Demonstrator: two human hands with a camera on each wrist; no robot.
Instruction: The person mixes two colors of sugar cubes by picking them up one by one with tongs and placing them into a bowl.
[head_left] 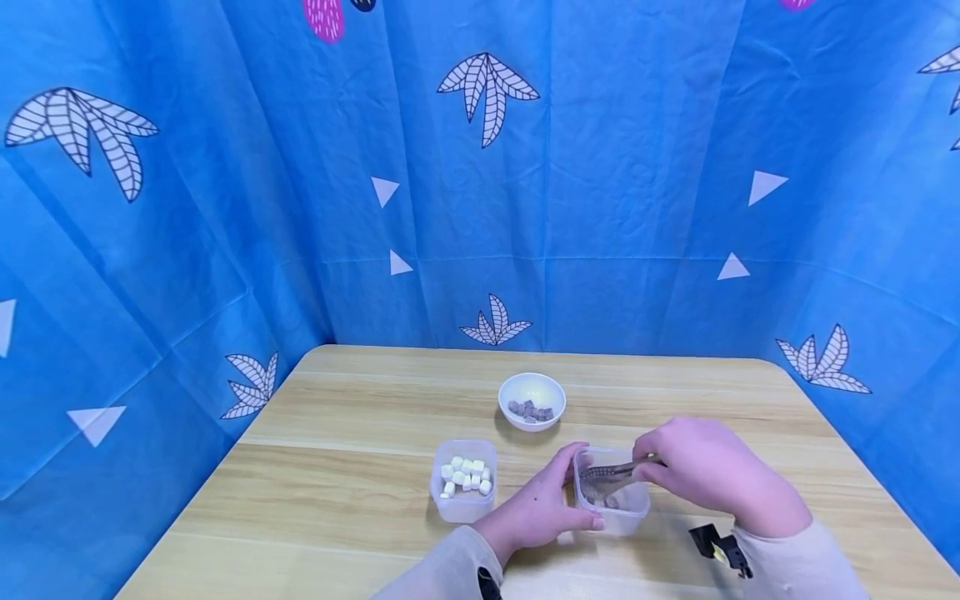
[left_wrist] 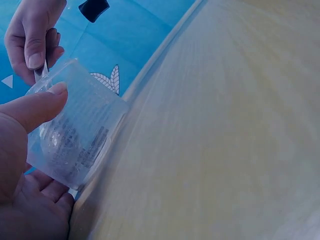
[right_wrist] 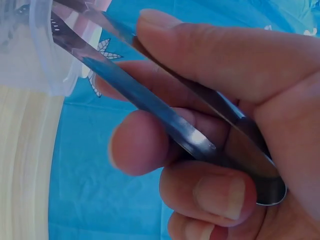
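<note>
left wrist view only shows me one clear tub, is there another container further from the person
Observer: Yes, the head view shows a white bowl on the table, farther from the person than the plastic tub.
Operator: anything in it
Observer: Greyish-purple cubes.
Operator: i just see a sliver of metal in the right hand, what is it
Observer: Metal tongs; the right wrist view shows both arms joined at a bend.
</note>
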